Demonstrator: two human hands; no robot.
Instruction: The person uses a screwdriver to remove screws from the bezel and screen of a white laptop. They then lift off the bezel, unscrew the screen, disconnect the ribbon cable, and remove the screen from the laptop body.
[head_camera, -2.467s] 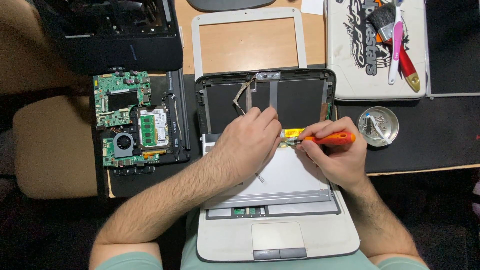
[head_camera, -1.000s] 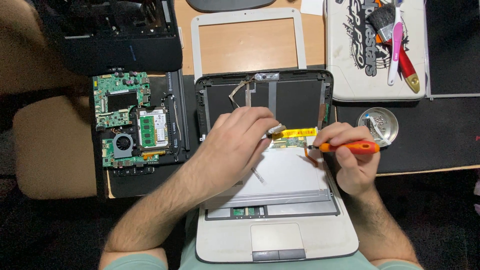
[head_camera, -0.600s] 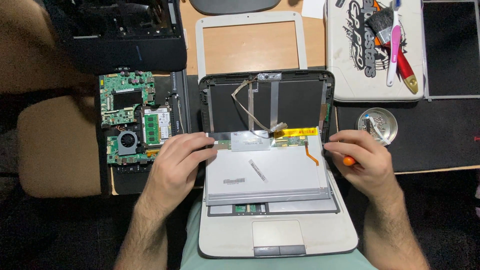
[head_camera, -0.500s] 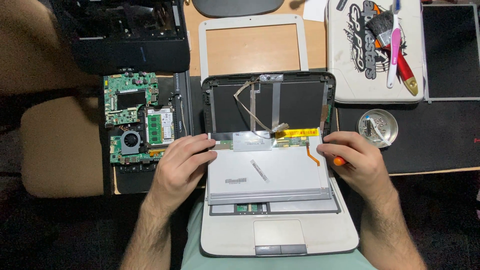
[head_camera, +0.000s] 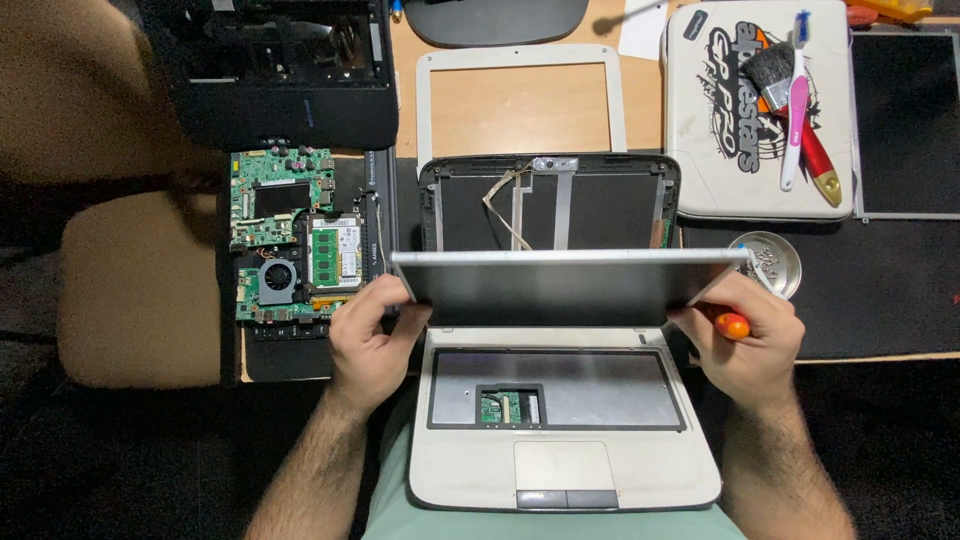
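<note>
Gripping screen panel (head_camera: 565, 290) at frame center: left hand (head_camera: 372, 340) and right hand (head_camera: 745, 345), orange screwdriver (head_camera: 732, 325) tucked in right; panel hides hinge area, green motherboard (head_camera: 295, 235) left.

In the middle of the frame, the left hand (head_camera: 368, 345) and the right hand (head_camera: 745, 345) hold a thin screen panel (head_camera: 565, 288) by its two ends, lifted up over an open white laptop (head_camera: 565, 440) with its keyboard taken out. The right hand also has an orange screwdriver (head_camera: 731, 325) tucked in it. A green circuit board (head_camera: 295, 235) lies to the left, and a small round dish of screws (head_camera: 775, 262) sits just beside the panel's right end.
</note>
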